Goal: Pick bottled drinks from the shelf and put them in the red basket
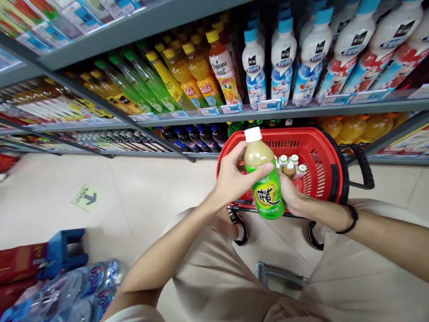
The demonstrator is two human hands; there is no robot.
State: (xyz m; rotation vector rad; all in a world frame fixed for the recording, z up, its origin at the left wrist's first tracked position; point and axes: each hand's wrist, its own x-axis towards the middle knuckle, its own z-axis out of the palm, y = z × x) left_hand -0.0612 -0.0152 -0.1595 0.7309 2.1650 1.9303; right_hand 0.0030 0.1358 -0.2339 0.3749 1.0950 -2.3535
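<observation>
A drink bottle (264, 179) with a white cap, pale yellowish liquid and a bright green label is held over the basket, slightly tilted. My left hand (236, 172) wraps round its left side, the thumb lying across the front. From the right, my right hand (288, 192) grips the bottle low and behind; most of its fingers are hidden by the bottle. Just beyond stands a red shopping basket (321, 147) with a black handle at its right. Several small bottles (288, 170) with whitish caps lie inside, partly covered by my hands.
A shelf (208, 117) runs across ahead with several juice bottles (201, 74) and white milk-drink bottles (254, 71). Cola bottles (204, 136) sit on the lower level. Packs of bottled water (77, 286) and a blue stool-like object (65, 250) are on the floor at lower left.
</observation>
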